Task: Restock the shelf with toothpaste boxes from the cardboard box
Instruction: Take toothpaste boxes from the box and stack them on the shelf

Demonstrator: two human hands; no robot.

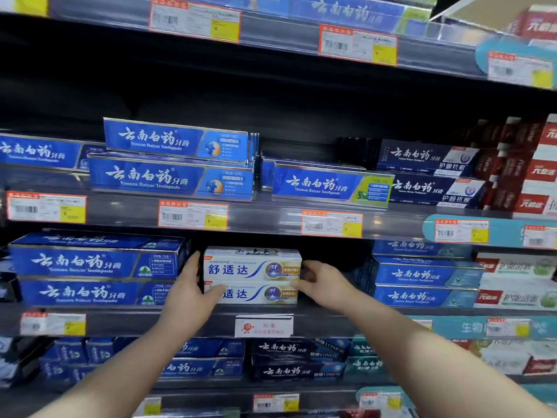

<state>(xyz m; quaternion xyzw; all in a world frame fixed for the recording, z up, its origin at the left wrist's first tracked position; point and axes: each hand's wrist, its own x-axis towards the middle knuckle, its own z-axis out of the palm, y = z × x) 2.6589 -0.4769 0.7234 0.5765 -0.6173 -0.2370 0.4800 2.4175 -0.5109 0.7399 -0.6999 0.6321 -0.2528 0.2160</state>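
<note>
Your left hand (188,292) and right hand (321,282) are clamping opposite ends of two stacked white cardboard toothpaste boxes (251,268), reading SENSODYNE and 舒适达. They're lying lengthwise left to right, fronts facing you, on the dark shelf (120,321). Glossy blue Yunnan Baiyao Toothpaste boxes (90,262) are sitting alongside.

Recesses of the shelf (126,322) lie dark; price tags (193,217) smeared; edges bowed, perhaps motion-blurred.

orange-edged price tags (193,217) hang in rows; red cartons (539,171) (blurred) stand far right.
</note>
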